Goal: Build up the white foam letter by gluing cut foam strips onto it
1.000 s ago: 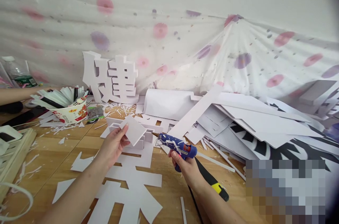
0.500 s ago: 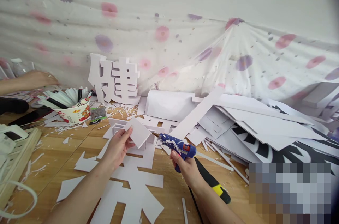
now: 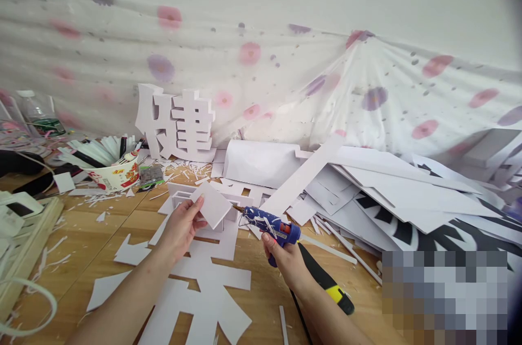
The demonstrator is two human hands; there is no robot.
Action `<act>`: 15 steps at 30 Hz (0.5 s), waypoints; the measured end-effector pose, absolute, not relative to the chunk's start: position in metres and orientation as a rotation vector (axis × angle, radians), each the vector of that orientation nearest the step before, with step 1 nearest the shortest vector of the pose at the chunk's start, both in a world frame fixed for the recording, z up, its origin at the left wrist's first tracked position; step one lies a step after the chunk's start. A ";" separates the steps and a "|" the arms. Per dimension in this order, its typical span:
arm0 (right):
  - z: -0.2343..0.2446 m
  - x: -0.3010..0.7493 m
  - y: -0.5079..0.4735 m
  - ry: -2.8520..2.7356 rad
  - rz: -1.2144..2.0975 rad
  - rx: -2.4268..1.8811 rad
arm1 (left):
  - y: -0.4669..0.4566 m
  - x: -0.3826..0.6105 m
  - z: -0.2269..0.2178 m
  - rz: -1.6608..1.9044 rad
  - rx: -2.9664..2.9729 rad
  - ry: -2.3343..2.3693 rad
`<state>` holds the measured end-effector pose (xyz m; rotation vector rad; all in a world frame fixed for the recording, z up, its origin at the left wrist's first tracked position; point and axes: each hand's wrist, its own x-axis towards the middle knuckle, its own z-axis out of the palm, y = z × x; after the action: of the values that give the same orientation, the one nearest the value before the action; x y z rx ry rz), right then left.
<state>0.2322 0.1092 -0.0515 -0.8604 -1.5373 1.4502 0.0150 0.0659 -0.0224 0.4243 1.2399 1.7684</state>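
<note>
Between thumb and fingers, my left hand (image 3: 185, 228) holds a small square piece of white foam board (image 3: 212, 205), tilted with a corner up. My right hand (image 3: 287, 261) is wrapped round a blue hot glue gun (image 3: 271, 226), whose metal nozzle points left at the board's right edge. From the back of the gun sticks a long pale glue stick (image 3: 330, 250). Under my hands lies a large flat white cut-out character (image 3: 204, 290), with raised strips on its far part. A black and yellow utility knife (image 3: 326, 280) rests on the table beside my right wrist.
A finished 3D white character (image 3: 175, 122) stands against the flowered plastic sheet (image 3: 248, 79). A paper bowl (image 3: 118, 175) holds several sticks. White boards (image 3: 408, 193) are piled at the right. Scraps litter the wooden table (image 3: 122, 225). A wooden-edged box (image 3: 32, 263) sits at left.
Another person's hand at the far left has gone from view, and a small white piece now shows beside the bowl. My hands and the glue gun have hardly moved.
</note>
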 end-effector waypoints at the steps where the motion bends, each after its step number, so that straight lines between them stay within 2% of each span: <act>1: -0.050 0.232 0.108 -1.521 1.438 -0.873 | 0.066 0.015 -0.022 1.769 0.425 1.239; 15: -0.044 0.228 0.101 -1.506 1.444 -0.906 | 0.064 0.016 -0.021 1.773 0.421 1.233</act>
<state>0.2280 0.1006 -0.0444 -0.9060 -1.5059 1.4437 0.0160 0.0640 -0.0206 0.4207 1.2330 1.7726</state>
